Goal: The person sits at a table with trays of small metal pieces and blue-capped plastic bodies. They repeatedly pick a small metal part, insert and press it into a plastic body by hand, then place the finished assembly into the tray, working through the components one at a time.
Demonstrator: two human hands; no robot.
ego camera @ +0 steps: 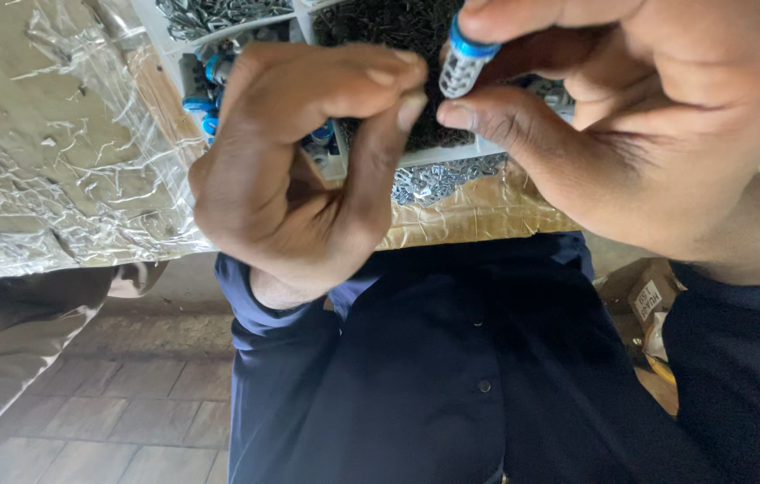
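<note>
Clearly mid-assembly: a small part meets the blue-capped piece.
Right hand [631, 116] pinches the piece [462, 61]; left hand [308, 170] pinches narrowly, its tiny part hidden; tray [438, 154] bins remain full.

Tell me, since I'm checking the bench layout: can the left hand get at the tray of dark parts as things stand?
Probably yes. The left hand hovers right beside the tray of dark parts, fingers pinched, nothing between them; only the right hand with its small blue-capped piece crowds the space.
</note>
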